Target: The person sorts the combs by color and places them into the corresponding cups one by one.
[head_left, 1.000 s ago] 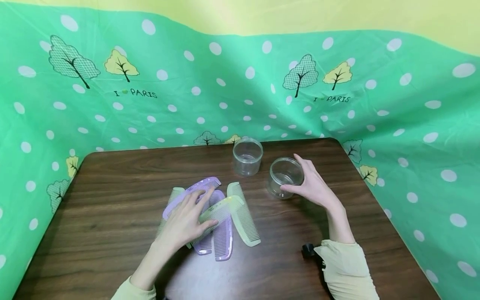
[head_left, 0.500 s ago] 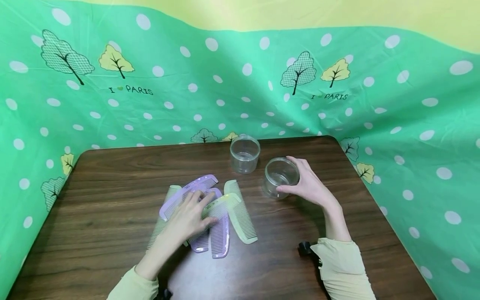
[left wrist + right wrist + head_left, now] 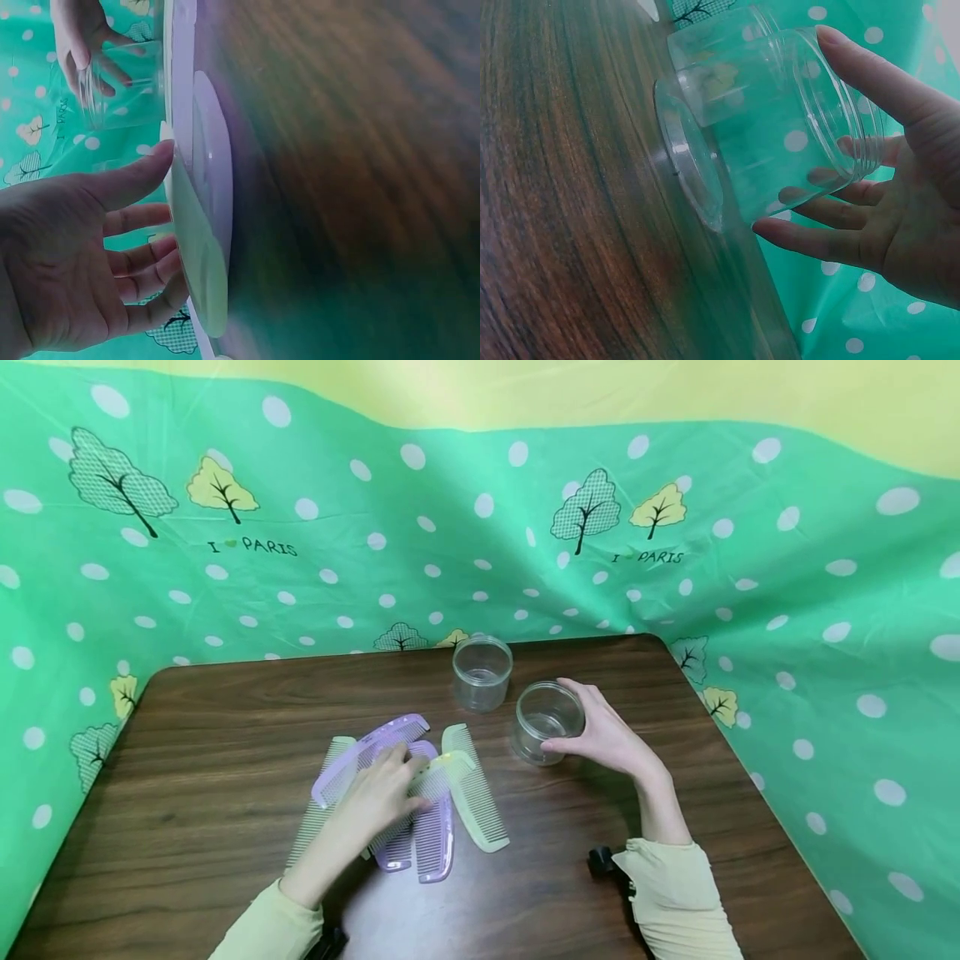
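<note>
Since a second ago, the left hand [image 3: 378,797] has drawn its fingers in. On the table [image 3: 225,718], the right hand [image 3: 609,737] grips the near jar [image 3: 534,727], with the far jar [image 3: 482,683] just behind it; left of them, the left hand pinches the upper green comb [image 3: 199,255] between thumb and fingers, over other combs [image 3: 358,755].

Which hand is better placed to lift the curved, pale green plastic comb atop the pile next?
Left, I'd say: your left hand is at that comb, while your right hand grips the nearer round, clear plastic jar.
</note>
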`<state>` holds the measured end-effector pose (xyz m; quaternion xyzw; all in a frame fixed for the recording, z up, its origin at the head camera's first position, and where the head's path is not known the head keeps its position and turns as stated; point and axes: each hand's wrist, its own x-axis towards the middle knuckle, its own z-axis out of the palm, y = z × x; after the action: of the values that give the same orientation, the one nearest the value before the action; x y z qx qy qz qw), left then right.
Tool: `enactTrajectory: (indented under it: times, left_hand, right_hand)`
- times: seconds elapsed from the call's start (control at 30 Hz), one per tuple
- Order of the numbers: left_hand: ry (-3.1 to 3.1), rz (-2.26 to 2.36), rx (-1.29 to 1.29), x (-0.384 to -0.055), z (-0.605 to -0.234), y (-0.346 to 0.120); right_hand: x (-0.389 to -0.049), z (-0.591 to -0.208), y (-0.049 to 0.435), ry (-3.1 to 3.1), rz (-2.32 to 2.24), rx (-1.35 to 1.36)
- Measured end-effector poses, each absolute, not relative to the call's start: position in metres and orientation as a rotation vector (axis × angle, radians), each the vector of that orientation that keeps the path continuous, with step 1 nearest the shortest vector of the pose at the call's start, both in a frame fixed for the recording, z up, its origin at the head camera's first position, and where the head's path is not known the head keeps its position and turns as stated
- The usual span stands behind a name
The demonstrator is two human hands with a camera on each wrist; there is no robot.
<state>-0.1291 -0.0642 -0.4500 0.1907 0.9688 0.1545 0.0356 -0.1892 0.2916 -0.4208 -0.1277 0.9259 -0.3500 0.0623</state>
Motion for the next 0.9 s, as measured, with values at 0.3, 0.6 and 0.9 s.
enactTrajectory:
  times: [0.3, 0.6, 0.9]
  left_hand:
    - [2.952, 0.505, 0.559, -0.133, -0.449, -0.063]
    - [2.898, 0.622, 0.553, -0.137, -0.448, -0.064]
    - [2.748, 0.787, 0.556, -0.14, -0.44, -0.064]
  right_hand:
    - [-0.189, -0.424, 0.287, 2.779, -1.053, -0.433]
    - [-0.189, -0.422, 0.282, 2.77, -1.053, -0.475]
    - [-0.188, -0.422, 0.282, 2.773, -1.038, -0.494]
